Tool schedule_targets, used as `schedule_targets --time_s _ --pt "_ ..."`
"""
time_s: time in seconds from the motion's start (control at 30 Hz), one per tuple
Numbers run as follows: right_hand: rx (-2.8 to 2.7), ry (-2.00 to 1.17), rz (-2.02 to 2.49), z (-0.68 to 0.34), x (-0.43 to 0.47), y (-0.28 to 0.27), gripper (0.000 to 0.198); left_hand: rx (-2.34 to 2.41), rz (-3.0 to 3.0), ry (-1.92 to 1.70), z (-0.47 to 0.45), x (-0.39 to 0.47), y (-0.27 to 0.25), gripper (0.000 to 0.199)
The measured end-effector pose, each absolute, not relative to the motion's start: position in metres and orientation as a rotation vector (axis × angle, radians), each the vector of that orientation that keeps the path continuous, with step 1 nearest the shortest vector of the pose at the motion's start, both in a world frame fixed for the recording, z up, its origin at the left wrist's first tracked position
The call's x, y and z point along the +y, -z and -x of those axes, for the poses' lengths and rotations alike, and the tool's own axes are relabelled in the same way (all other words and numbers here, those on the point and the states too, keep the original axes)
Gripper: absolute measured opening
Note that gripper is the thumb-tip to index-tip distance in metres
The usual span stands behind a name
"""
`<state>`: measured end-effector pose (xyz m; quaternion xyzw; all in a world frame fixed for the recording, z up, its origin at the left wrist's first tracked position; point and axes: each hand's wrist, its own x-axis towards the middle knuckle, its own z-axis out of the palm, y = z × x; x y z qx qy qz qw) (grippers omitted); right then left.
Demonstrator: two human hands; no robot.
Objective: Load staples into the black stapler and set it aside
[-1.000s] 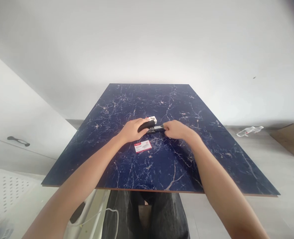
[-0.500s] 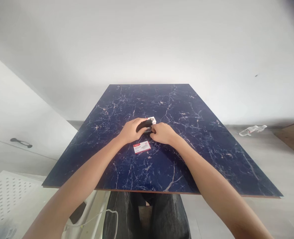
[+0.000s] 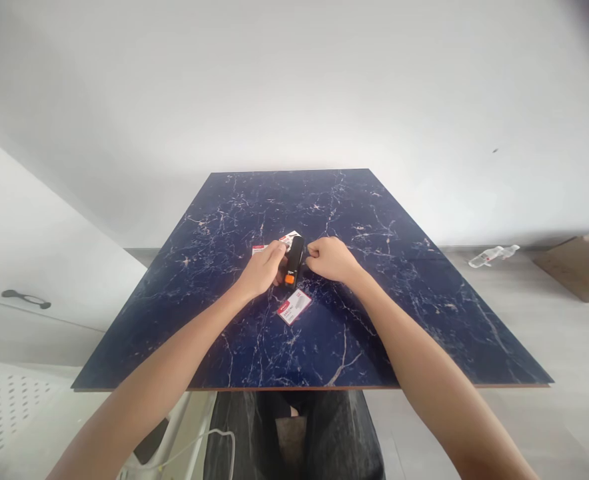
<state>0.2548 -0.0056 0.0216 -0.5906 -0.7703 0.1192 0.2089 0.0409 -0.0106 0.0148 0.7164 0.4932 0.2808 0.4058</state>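
A black stapler [image 3: 294, 261] with an orange part at its near end is held over the middle of the table. My left hand [image 3: 265, 270] grips it from the left, thumb on its side. Just right of the stapler, apart from it, my right hand [image 3: 332, 259] is closed, its fingers curled; whatever may be in them is hidden. In front of the stapler lies a small red-and-white staple box [image 3: 294, 307], turned at an angle. Behind the left hand, another red-and-white box [image 3: 258, 249] shows in part, and a white-and-red one [image 3: 288, 237] peeks out behind the stapler.
The dark blue marbled table [image 3: 274, 353] ends close to my lap. On the floor to the right are a clear plastic bottle [image 3: 492, 256] and a cardboard box [image 3: 577, 267]. A white cabinet with a dark handle [image 3: 26, 299] stands at the left. A white cable [image 3: 219, 432] hangs below the table.
The stapler has turned so that its orange end faces me. My right hand has come away from it to the right. The near staple box has rotated and shifted slightly toward me.
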Motion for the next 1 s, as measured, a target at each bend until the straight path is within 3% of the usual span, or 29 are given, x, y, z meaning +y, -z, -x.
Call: schedule_targets --time_s 0.27,0.57,0.77,1.0 --pt "-2.12 -0.418 1.542 -0.248 -0.01 -0.025 0.033 1.053 -1.547 -0.687 -0.05 -0.004 0.0 0.027" --pt "-2.066 -0.562 1.366 -0.258 -0.008 -0.021 0.035 1.414 -2.47 -0.69 0.001 0.025 -0.027 0.035" --pt "-2.078 -0.504 1.376 -0.262 0.0 -0.01 0.034 1.42 -2.319 -0.458 0.01 0.031 -0.017 0.053" --pt "-2.122 -0.476 1.397 -0.262 0.001 -0.008 0.034 1.207 -2.263 -0.36 -0.005 0.013 -0.029 0.037"
